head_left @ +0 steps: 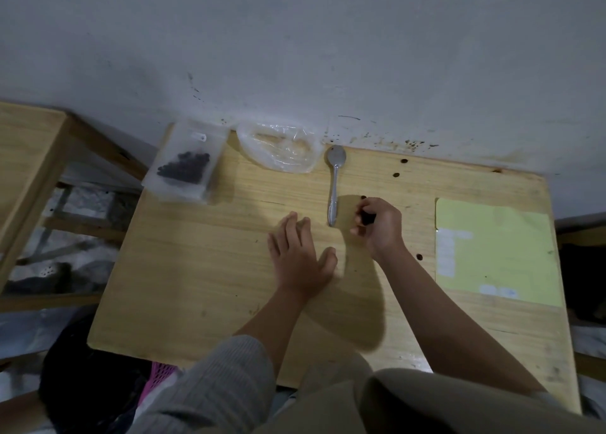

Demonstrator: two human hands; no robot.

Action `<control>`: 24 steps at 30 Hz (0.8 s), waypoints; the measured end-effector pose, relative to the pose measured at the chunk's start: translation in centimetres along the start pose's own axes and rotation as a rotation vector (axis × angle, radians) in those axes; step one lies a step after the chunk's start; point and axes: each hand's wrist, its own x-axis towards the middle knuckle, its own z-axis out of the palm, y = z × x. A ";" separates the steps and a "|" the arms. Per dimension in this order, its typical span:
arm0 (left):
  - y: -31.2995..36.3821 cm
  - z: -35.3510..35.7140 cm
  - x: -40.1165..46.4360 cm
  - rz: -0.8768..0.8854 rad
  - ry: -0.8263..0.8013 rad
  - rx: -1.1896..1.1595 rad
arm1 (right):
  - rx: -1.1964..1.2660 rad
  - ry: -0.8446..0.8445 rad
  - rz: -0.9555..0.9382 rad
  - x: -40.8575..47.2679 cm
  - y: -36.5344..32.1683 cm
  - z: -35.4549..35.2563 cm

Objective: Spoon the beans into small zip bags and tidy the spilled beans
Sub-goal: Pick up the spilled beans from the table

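A small zip bag (185, 164) holding dark beans lies on a stack of bags at the table's far left corner. A crumpled clear plastic bag (278, 149) sits beside it against the wall. A metal spoon (335, 181) lies bowl-up in the middle. My left hand (300, 256) rests flat on the wooden table (196, 269), fingers straight. My right hand (380, 225), just right of the spoon's handle, curls around several dark beans (367, 217). Loose beans lie scattered: one (363, 198) above my right hand, others at the far edge (404, 161) and near my right wrist (419, 256).
A yellow-green sheet (495, 250) with pale labels lies on the table's right side. A second wooden table (29, 144) stands to the left, with clutter on the floor below. A grey, stained wall (328, 56) runs along the far edge.
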 end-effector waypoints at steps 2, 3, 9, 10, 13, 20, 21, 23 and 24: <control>0.0 0.0 0.0 0.002 0.002 -0.004 | 0.013 -0.035 0.024 0.3 -0.3 -0.2; 0.0 0.0 0.0 0.002 0.002 -0.006 | -0.014 -0.032 0.028 0.5 -0.4 -0.2; 0.0 0.0 0.0 0.001 0.004 0.012 | -0.776 0.164 -0.400 2.5 -0.2 -0.7; 0.0 0.0 0.0 0.002 0.001 0.015 | -0.837 0.184 -0.455 2.6 -0.3 -0.7; -0.1 0.1 0.1 0.001 -0.009 0.012 | -1.020 0.213 -0.522 3.3 -0.5 -0.9; -0.1 0.2 0.1 0.002 -0.022 0.020 | -1.288 0.096 -0.543 4.9 0.1 -1.2; -0.1 0.1 0.0 0.003 -0.025 0.023 | -1.283 0.097 -0.539 4.9 0.0 -1.2; -0.1 0.1 -0.1 0.008 -0.028 0.024 | -1.189 0.134 -0.526 4.6 -0.3 -1.1; -0.1 0.0 -0.1 0.010 -0.025 0.021 | -1.115 0.170 -0.514 4.3 -0.6 -1.1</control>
